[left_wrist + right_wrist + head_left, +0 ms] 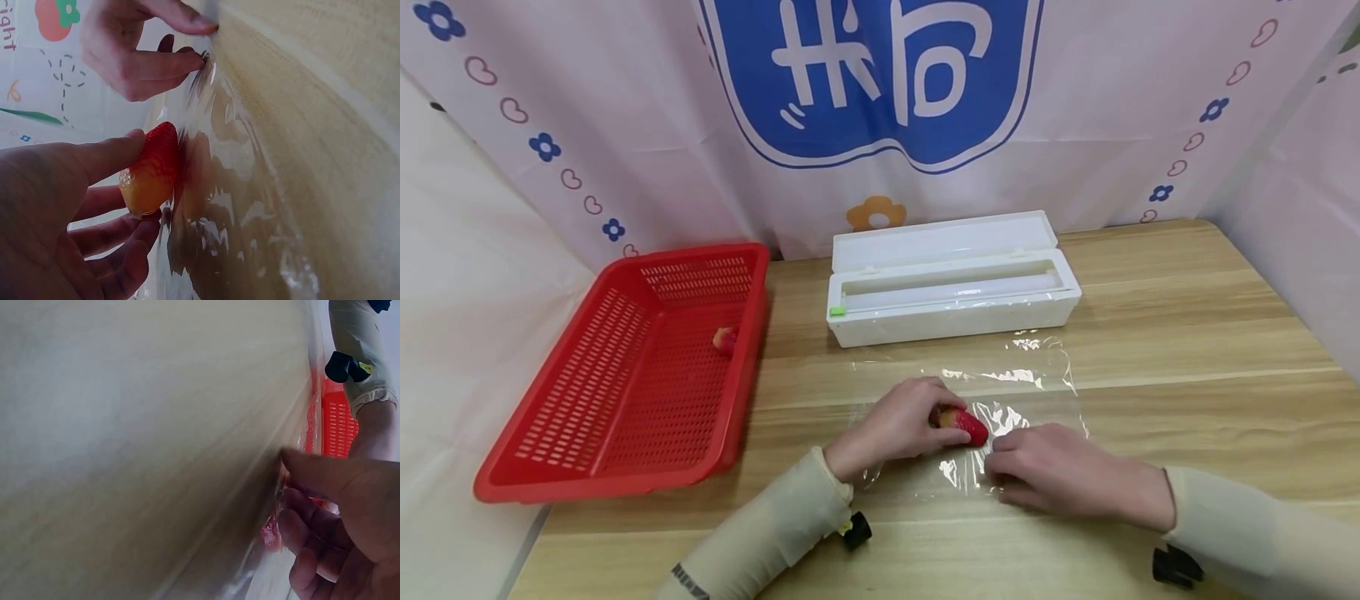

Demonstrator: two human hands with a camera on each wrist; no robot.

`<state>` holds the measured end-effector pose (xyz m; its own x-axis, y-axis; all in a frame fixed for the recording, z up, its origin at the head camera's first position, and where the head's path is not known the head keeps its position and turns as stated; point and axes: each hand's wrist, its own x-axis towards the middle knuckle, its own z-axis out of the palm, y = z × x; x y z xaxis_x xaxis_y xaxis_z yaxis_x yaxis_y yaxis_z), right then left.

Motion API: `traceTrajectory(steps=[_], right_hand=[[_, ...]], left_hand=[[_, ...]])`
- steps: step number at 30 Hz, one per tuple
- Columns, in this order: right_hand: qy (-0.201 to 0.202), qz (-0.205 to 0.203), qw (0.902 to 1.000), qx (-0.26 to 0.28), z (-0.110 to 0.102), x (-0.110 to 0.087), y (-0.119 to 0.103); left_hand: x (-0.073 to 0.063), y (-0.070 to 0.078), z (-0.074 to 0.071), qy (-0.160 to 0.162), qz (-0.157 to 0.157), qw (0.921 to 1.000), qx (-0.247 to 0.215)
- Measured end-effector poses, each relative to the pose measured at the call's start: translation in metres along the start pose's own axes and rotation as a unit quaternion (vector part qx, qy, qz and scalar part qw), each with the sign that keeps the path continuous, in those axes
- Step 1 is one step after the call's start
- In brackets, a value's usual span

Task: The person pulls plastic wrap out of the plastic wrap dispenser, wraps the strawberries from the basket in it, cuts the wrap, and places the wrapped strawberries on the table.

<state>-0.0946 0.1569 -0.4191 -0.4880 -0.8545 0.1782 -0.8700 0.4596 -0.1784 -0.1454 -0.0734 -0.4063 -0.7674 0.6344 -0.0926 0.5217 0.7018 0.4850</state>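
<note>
My left hand (913, 421) holds a strawberry (966, 427), red at one end and yellowish at the other, between thumb and fingers. In the left wrist view the strawberry (150, 169) lies against a clear sheet of plastic film (244, 219), which is wrinkled and shiny. On the tabletop that film (947, 475) spreads beneath both hands. Just right of the strawberry is my right hand (1060, 471), fingers bent and fingertips at the film. Thumb and forefinger of this right hand (137, 65) stand apart in the left wrist view.
A white film box (955, 321) with its lid raised and a roll inside stands behind the film. On the left is a red plastic basket (730, 433) with another strawberry (725, 340) inside. A printed cloth (700, 192) hangs behind the wooden table (1210, 375).
</note>
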Motion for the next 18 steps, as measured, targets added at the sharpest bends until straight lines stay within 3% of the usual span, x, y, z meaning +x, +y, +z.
traceTrajectory(steps=[5, 15, 18], right_hand=[[0.009, 0.000, 0.9998, 0.018, 0.002, 0.003, 0.003], [0.018, 0.057, 0.9959, 0.068, -0.007, 0.010, 0.009], [0.007, 0.089, 0.9893, 0.115, -0.011, 0.013, 0.015]], left_hand=[[0.001, -0.001, 0.000, -0.003, 0.003, 1.0000, 0.001], [0.002, -0.001, -0.001, -0.008, 0.010, 0.9999, -0.001], [0.003, -0.002, -0.002, -0.006, 0.017, 0.9998, -0.011]])
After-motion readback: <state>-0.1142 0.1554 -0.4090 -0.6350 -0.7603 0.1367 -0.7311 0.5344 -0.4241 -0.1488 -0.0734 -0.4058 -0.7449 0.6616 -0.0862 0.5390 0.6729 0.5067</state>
